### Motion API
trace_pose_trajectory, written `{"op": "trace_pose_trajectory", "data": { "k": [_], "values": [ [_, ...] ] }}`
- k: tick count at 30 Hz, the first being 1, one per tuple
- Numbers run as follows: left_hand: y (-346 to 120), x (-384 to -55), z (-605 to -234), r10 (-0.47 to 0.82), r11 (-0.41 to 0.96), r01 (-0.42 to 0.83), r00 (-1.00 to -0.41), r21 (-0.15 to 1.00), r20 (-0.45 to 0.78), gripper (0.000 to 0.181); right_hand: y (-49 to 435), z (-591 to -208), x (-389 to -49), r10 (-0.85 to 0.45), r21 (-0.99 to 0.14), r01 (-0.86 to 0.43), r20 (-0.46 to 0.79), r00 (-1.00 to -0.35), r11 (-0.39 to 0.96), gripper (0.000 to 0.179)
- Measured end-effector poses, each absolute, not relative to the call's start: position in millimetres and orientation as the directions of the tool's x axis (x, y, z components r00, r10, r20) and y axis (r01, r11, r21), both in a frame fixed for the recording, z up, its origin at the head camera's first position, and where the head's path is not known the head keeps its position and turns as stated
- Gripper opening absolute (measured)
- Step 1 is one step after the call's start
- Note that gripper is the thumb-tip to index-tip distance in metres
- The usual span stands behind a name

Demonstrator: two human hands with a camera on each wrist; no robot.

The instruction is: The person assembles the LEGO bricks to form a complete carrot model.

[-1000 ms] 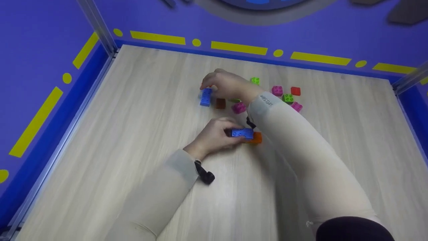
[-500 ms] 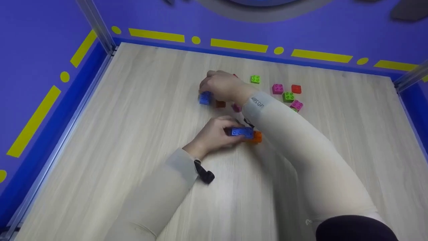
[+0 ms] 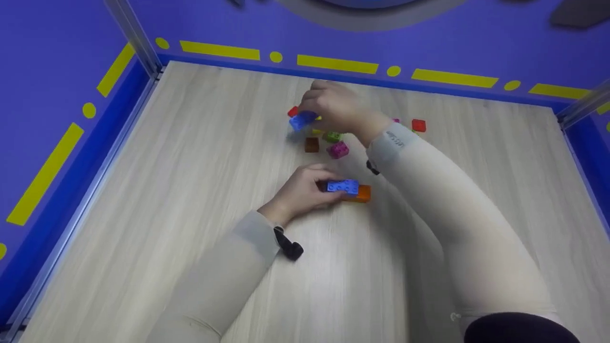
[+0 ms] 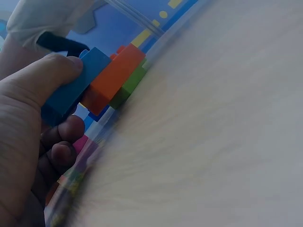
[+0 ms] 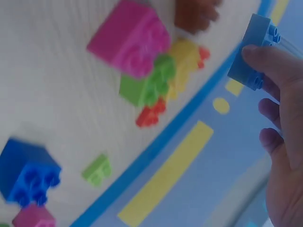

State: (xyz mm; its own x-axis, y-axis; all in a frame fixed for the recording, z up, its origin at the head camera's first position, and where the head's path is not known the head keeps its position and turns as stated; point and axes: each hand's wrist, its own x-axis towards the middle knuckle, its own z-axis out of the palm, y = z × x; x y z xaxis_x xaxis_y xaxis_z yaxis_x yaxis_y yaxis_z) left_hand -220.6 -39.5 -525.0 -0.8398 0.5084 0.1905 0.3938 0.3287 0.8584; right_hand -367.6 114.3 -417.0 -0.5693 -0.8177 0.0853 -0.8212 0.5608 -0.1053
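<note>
One blue brick point(image 3: 343, 187) pinched in the left hand point(image 3: 302, 191) mid-frame, sitting on an orange brick point(image 3: 364, 193); right hand point(image 3: 337, 108) is pinching a second blue brick point(image 3: 300, 121), kinda upper middle.

This looks like a small booth set up around a table, perhaps a stand or a workstation; which of the two cannot be told. The pale wood-grain table point(image 3: 167, 190) is closed in on three sides by a left wall point(image 3: 47, 71), a back wall point(image 3: 214, 24) and a right wall point(image 3: 582, 159), all blue to purple. Yellow bars point(image 3: 337, 64) and yellow dots point(image 3: 393, 71) run low along them, and a large grey ring point(image 3: 371, 21) decorates the back. A metal post point(image 3: 132, 38) stands at the far left corner.
</note>
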Motion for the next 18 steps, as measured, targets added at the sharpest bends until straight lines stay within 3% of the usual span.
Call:
{"op": "trace_pose_trajectory", "data": {
  "k": [5,10,18],
  "values": [
    [-38,-223,-523,0.513,0.308,0.405,-0.832,0.861,0.208,0.034,150,-407,-351,-0.796,-0.133,-0.809,0.149,-0.587,0.572,0.037],
    [-38,-222,-524,0.499,0.329,0.368,-0.849,0.87,0.17,0.036,189,-424,-326,-0.768,-0.243,-0.786,0.186,-0.613,0.568,0.034],
    [-39,-220,-524,0.491,0.334,0.335,-0.86,0.881,0.14,0.039,233,-448,-284,-0.657,-0.358,-0.664,0.159,-0.737,0.657,0.034]
  ]
}}
